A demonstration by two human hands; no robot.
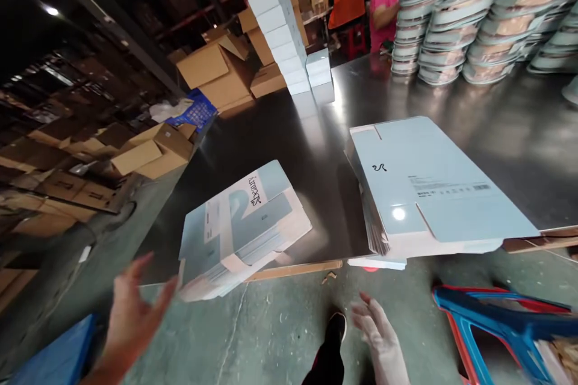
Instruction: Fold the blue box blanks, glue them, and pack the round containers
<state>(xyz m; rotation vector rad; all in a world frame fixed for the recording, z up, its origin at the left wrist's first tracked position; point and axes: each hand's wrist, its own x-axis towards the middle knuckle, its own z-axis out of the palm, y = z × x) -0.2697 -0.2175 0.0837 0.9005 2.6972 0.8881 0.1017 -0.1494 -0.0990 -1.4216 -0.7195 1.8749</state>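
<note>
My left hand hangs open below the table's near edge, fingers spread, close to a stack of flat printed box blanks that overhangs the edge. My right hand is also open, palm up, below the edge and holding nothing. A larger stack of pale blue flat cartons lies to the right on the steel table. My foot in a dark shoe shows between my hands.
Folded pale blue boxes stand stacked at the table's far end, beside stacks of wrapped round trays. Open cardboard cartons crowd the floor at left. A blue and red stool lies at right. People in orange and pink work beyond.
</note>
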